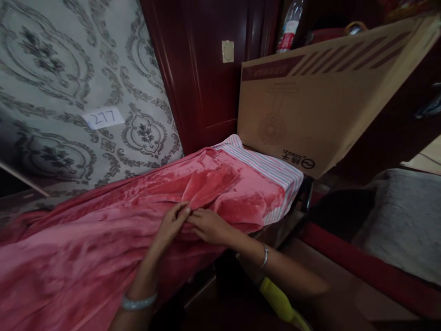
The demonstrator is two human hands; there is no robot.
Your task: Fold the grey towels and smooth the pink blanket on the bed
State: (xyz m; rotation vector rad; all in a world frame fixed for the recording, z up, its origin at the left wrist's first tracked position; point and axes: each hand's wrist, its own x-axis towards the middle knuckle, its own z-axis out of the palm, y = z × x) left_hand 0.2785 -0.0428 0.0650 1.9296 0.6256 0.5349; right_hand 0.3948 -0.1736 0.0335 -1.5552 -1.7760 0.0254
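Observation:
A pink plush blanket (pixel 82 243) spreads along the bed, with a raised fold near its middle. My left hand (pixel 174 220) is closed on the blanket at that fold, thumb and fingers pinched together. Close against it, my right hand (pixel 210 225) also grips the blanket, its fingers bent and their tips partly hidden. A striped sheet (pixel 265 163) in pink, white and blue shows beyond the blanket at the far end. My left wrist carries a pale bangle (pixel 138 302), my right a thin silver bracelet (pixel 265 255).
A large cardboard box (pixel 317 92) stands at the bed's far end, with a plastic bottle (pixel 288 32) behind its top edge. A dark red wooden panel (pixel 206 69) and patterned wall (pixel 138 105) border the bed. Grey cloth (pixel 406 220) lies at right.

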